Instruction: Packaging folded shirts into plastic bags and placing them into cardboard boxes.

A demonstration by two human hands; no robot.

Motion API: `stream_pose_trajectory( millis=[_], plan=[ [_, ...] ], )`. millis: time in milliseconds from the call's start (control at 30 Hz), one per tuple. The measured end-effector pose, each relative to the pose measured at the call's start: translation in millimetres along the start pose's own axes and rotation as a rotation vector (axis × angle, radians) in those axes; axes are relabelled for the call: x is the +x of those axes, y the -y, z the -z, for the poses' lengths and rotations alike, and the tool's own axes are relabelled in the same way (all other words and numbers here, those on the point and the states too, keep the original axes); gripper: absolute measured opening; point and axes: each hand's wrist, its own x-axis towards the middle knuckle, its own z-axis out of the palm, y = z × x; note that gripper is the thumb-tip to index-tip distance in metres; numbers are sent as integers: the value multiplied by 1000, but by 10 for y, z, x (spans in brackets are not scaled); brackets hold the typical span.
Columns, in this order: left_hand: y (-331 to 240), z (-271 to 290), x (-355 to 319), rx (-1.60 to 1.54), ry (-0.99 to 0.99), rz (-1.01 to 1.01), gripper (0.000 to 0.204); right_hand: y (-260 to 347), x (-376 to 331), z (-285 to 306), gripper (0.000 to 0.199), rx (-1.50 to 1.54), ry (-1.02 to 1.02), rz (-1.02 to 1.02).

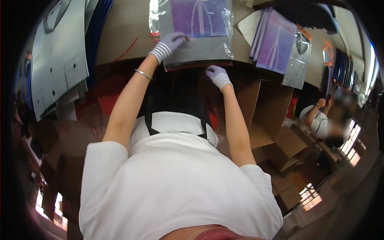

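A clear plastic bag (200, 50) lies at the table's front edge, with a grey folded piece and a purple printed sheet (180, 18) inside it. My left hand (171, 44), in a lavender glove with a striped cuff, rests on the bag's left part with its fingers stretched out. Just below the bag's lower edge, toward its right end, is my right hand (218, 76), gloved alike. Its fingers are curled in; whether they pinch the bag's edge or anything else is hidden.
Packed purple sheets (276, 44) and a grey shirt in clear plastic (298, 56) lie to the right. Grey folded shirts (60, 68) are stacked at the left. A red strip (127, 49) lies on the table. Open cardboard boxes (272, 108) stand below right; a co-worker (316, 118) sits beyond.
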Motion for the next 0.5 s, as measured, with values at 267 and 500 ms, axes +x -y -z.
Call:
stream_pose_trajectory(
  millis=[267,500],
  plan=[
    [738,231,-1208,-454,-34,867,42,1033,-197,-184,18,111,-221,467],
    [659,68,-1079,-710,-179,738,36,1497,72,-495,22,-307,-173,511]
  ],
)
